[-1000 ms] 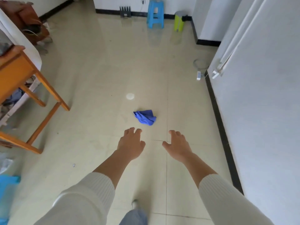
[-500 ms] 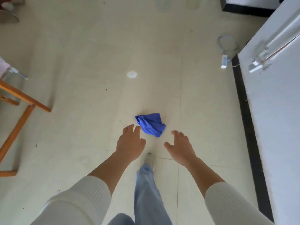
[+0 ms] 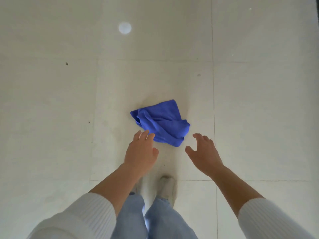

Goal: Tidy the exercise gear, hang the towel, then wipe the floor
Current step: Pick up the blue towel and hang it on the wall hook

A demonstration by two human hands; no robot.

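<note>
A crumpled blue cloth (image 3: 161, 122) lies on the pale tiled floor (image 3: 51, 100) just ahead of my feet. My left hand (image 3: 140, 152) hovers over the cloth's near left edge with fingers relaxed and holds nothing. My right hand (image 3: 202, 153) is spread open to the right of the cloth, a short gap away from it. Both forearms reach down from white ribbed sleeves.
A small round white spot (image 3: 125, 27) sits on the floor beyond the cloth. My pale shoes (image 3: 166, 187) and light blue jeans stand right behind the hands. A few dark specks (image 3: 66, 63) dot the tiles.
The view has tilted down and moved closer to the cloth. The table, wall and baseboard have left the frame. Both hands have come nearer to the cloth.
</note>
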